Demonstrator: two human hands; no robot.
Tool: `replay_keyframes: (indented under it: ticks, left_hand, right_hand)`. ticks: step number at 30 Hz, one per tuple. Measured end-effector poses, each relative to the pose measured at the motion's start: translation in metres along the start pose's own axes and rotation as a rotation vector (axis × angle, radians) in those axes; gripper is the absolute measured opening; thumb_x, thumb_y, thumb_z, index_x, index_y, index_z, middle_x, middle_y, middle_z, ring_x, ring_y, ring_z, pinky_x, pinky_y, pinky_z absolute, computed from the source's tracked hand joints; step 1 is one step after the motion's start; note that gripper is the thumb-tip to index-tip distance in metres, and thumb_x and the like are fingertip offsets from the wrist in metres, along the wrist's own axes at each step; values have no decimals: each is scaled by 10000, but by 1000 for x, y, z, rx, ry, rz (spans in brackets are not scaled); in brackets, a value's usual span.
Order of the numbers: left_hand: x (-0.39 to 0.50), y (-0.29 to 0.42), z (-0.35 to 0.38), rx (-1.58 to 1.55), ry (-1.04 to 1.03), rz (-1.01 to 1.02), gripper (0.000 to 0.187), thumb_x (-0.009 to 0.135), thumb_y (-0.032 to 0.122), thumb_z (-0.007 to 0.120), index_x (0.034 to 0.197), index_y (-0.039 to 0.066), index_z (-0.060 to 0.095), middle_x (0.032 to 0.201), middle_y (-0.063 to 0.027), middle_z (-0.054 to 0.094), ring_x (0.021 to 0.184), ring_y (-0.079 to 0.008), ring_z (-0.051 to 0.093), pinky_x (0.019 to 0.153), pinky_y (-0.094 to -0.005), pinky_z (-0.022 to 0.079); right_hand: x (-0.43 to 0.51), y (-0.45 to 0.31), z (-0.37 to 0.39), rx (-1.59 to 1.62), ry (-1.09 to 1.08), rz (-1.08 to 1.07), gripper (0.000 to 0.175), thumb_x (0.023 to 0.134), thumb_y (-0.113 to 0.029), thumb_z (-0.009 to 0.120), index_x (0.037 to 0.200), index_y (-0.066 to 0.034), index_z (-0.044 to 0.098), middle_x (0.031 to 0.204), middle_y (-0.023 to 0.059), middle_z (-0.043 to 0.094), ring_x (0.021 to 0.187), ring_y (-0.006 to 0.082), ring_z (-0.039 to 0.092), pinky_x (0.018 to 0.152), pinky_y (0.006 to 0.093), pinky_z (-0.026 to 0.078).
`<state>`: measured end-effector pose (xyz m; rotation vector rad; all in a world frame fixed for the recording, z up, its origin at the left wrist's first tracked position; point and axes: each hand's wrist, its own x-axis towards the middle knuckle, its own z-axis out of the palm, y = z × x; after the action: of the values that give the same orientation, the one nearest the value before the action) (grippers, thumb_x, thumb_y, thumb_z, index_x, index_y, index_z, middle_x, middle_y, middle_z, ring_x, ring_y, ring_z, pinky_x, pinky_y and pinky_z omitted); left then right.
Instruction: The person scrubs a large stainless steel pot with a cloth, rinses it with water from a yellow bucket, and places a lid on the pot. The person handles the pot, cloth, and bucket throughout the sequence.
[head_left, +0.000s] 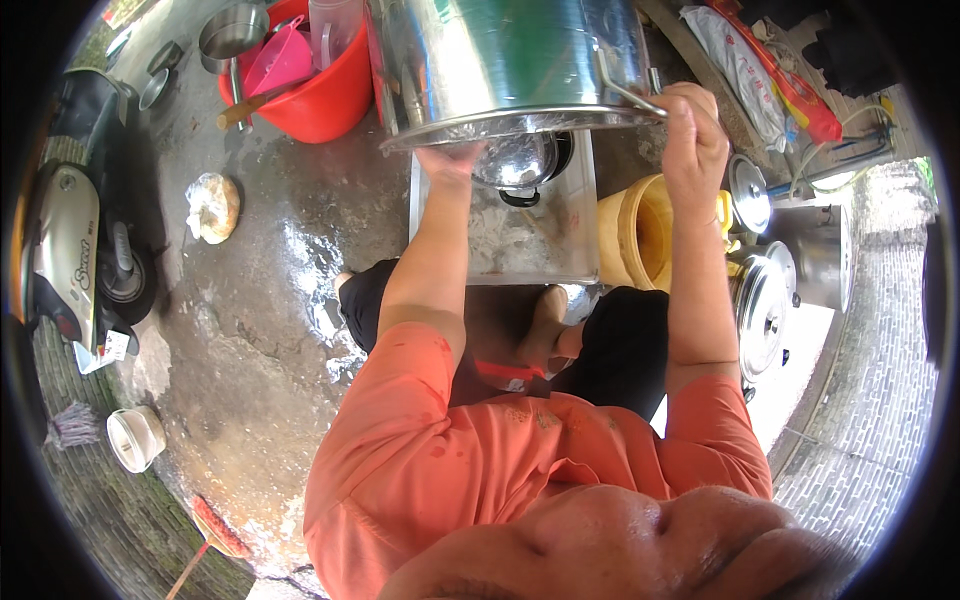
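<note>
A large shiny metal pot (510, 60) is held up in front of me, tilted, with its rim towards me. My right hand (696, 135) is closed around its wire side handle. My left hand (450, 157) is at the underside of the rim, its fingers mostly hidden by the pot. Under the pot, a rectangular metal tray (540, 262) lies on the floor between my feet. In it is a smaller domed shiny vessel or lid (517, 161) with a black handle.
Left of the pot, a red tub (315, 112) holds a steel ladle or saucepan (234, 37) and a pink strainer or scoop (279, 64). A yellow bucket (637, 232) and lidded metal pots (761, 319) stand right. A tied bag (213, 208), white bucket (135, 439), brush (219, 526) and scooter (67, 240) are left.
</note>
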<state>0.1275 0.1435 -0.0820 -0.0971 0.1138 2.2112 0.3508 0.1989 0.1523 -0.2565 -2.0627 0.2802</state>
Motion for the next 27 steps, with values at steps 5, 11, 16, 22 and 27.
replay_keyframes:
  ticks: [5,11,16,22,27]
  left_hand:
    - [8,28,-10,86,36,74,620,913,572,451,1394,187,524,1442,-133,489,1264,-384,504,1012,-667,398]
    - [17,61,-15,328,415,-21,514,939,314,299,1320,65,537,1386,-185,532,1297,-435,471,1009,-759,321]
    - [-1,57,-10,572,500,-33,519,939,310,281,1303,56,550,1394,-190,527,1330,-450,439,1050,-762,253]
    - [-10,57,21,412,340,-41,578,912,309,274,1362,22,498,1388,-195,536,1306,-463,461,1030,-729,337]
    - [-37,56,70,421,29,260,518,874,285,389,1287,8,532,1293,-168,558,1252,-314,505,1105,-497,368]
  right_hand:
    - [-50,37,5,611,459,716,245,989,-153,519,890,34,644,947,50,656,795,129,545,765,262,431]
    - [-107,109,14,1055,842,1132,119,939,-115,585,861,-28,602,738,27,531,676,117,462,732,270,411]
    - [-126,141,16,1113,800,1197,145,912,-73,607,796,-86,522,655,11,471,652,133,466,690,289,400]
    - [-116,135,1,1254,685,961,166,900,-91,560,737,-70,539,684,20,483,710,154,470,771,306,395]
    - [-100,114,-19,1334,627,770,133,877,-84,546,774,-24,606,784,55,588,870,197,547,856,316,422]
